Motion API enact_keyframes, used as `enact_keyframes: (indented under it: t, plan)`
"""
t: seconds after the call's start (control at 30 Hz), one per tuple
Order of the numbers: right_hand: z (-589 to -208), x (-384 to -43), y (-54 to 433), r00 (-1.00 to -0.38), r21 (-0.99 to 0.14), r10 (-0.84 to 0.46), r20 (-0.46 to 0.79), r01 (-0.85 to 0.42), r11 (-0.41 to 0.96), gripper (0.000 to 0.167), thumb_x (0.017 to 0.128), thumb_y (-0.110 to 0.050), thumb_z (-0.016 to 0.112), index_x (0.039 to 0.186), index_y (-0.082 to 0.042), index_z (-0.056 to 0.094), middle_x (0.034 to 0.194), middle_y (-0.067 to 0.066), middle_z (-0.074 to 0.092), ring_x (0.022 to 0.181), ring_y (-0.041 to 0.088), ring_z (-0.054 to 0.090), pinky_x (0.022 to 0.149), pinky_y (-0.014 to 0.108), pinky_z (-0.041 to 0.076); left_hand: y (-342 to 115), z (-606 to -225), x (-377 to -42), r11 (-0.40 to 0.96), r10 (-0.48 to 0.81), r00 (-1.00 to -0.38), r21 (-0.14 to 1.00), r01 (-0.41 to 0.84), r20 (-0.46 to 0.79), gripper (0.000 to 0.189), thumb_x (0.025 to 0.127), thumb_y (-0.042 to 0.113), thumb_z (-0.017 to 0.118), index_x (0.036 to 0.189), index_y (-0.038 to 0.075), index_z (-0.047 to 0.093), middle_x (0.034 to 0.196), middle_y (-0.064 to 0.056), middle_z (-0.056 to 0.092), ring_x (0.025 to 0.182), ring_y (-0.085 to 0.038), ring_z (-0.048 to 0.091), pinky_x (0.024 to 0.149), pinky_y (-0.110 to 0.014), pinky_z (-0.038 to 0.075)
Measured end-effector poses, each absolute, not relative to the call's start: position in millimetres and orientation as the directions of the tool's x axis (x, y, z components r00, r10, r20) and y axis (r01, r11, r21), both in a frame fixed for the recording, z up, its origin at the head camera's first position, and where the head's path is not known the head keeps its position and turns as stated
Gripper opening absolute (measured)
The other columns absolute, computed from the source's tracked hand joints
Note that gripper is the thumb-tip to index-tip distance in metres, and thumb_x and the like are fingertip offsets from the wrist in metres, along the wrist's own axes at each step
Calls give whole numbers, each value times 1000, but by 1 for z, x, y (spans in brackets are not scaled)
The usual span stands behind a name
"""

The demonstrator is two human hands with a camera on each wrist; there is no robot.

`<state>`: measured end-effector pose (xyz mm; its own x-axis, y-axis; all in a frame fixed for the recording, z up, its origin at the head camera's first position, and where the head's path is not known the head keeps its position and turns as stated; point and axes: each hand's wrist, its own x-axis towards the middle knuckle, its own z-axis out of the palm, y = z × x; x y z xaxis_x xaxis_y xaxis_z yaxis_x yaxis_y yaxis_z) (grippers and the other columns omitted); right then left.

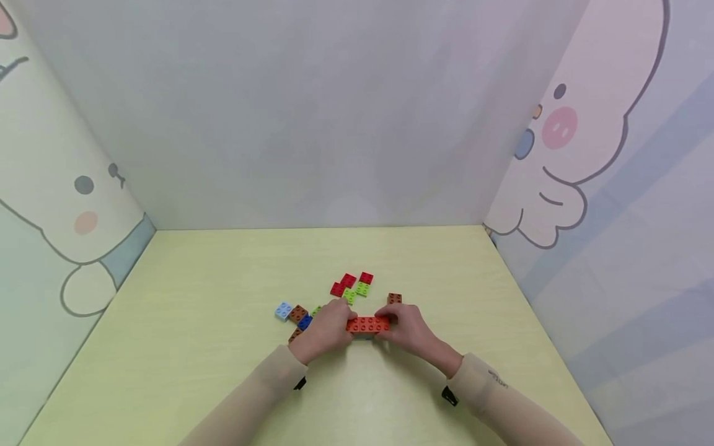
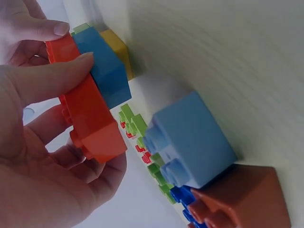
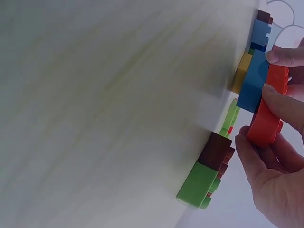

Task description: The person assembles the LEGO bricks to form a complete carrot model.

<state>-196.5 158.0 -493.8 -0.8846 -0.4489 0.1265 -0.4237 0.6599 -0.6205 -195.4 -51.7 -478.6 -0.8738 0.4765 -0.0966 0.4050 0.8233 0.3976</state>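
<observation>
Both hands hold one long orange-red toy brick (image 1: 368, 325) near the middle of the table. My left hand (image 1: 328, 327) grips its left end, and my right hand (image 1: 411, 331) grips its right end between thumb and fingers. In the left wrist view the red brick lies on top of a shorter blue brick (image 2: 107, 69), and a yellow brick (image 2: 117, 49) is under the blue one at the tabletop. The same stack shows in the right wrist view, with its blue brick (image 3: 252, 83) between red and yellow. Whether the red brick is fully pressed down I cannot tell.
Left of the stack lie a light blue brick (image 1: 283, 311), a brown brick (image 1: 298, 313) and a dark blue brick (image 1: 304, 322). Behind are several red bricks (image 1: 348, 280) and lime green bricks (image 1: 363, 289). Another brown brick (image 1: 394, 298) sits beyond my right hand, beside a green brick (image 3: 197, 185).
</observation>
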Motion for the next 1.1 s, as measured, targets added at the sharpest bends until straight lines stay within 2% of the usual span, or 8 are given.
enact_keyframes:
  t: [0.33,0.57,0.83,1.1]
  plan:
    - [-498,-194,154,-894,-627,-426,137,-411,662,37,69,-11,87,102,-7,72,97,0,69,91,14,62,81,34,49,-55,-480,-194,810,504,-862,371,454,-47,29,74,9,75,103,6,74,81,2,48,74,-16,44,66,-28,38]
    - [-499,-191,145,-886,-613,-437,154,-433,661,36,71,-12,85,104,-6,71,100,2,69,94,15,62,81,33,49,-62,-481,-193,821,479,-874,396,412,-83,31,74,10,77,105,6,74,83,3,49,76,-16,44,67,-29,39]
    - [-494,-191,146,-881,-608,-459,118,-429,668,34,73,-11,83,105,-6,71,99,2,68,92,15,61,80,33,50,-63,-477,-194,802,484,-872,439,405,-79,26,74,10,79,99,6,72,84,4,52,76,-14,46,69,-27,41]
    - [-492,-191,151,-876,-596,-473,92,-430,679,33,74,-10,82,105,-5,71,99,2,67,92,15,60,81,35,49,-72,-474,-191,784,446,-892,516,345,-80,42,72,12,82,110,0,69,93,-2,60,83,-15,50,75,-31,45]
